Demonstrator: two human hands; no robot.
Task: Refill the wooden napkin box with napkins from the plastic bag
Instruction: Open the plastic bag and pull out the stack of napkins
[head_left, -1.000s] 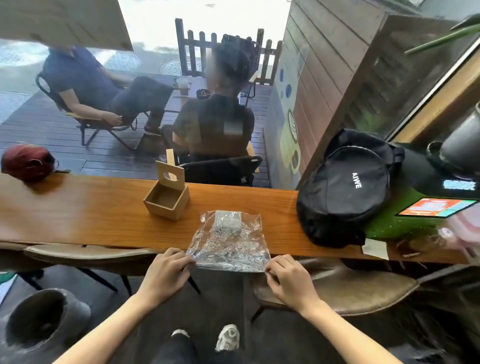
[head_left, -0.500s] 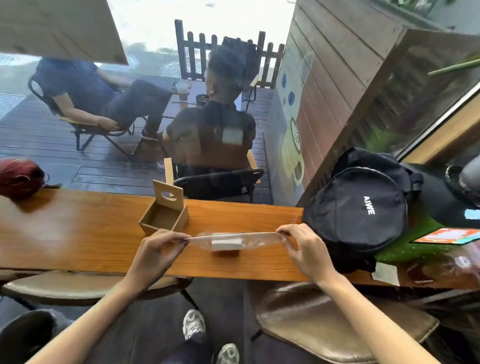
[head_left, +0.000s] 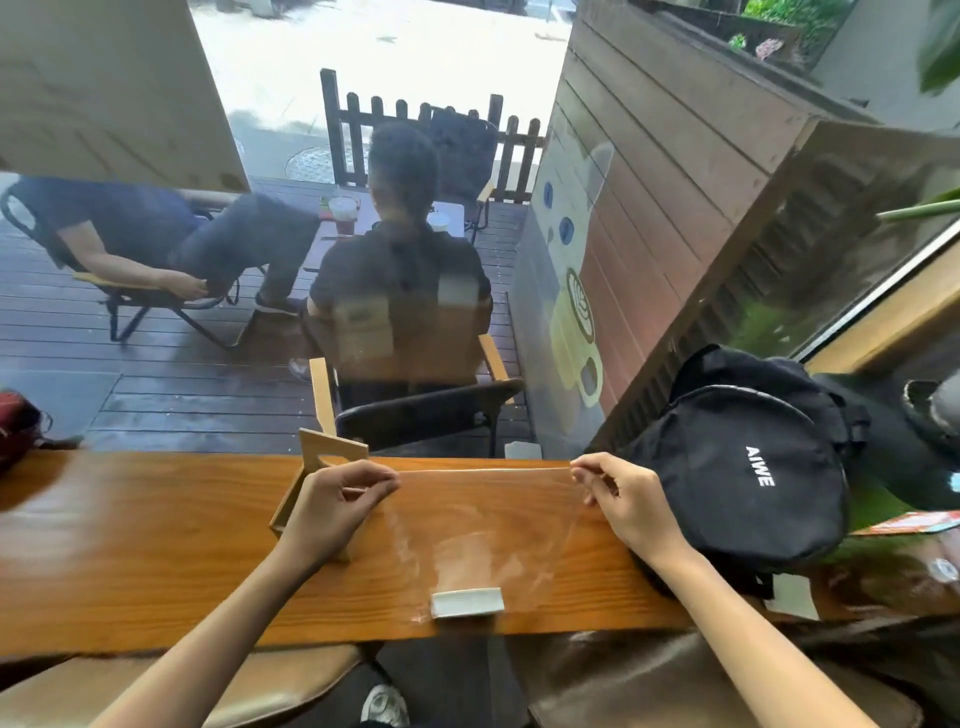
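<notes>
Both hands pinch the plastic bag (head_left: 483, 525) by its top corners, left hand (head_left: 337, 506) and right hand (head_left: 621, 501) holding it taut between them. The napkins (head_left: 466, 603) sag inside it near the counter's (head_left: 130, 545) near edge. The wooden napkin box (head_left: 311, 483) sits behind the left hand.

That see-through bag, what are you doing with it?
A person is holding up a clear plastic bag over the wooden counter. The left hand pinches one top corner and the right hand pinches the other, so the top edge is stretched tight. A small stack of white napkins sits at the bottom of the bag. The wooden napkin box stands just behind the left hand, waiting to be filled. A black backpack rests on the right.
</notes>
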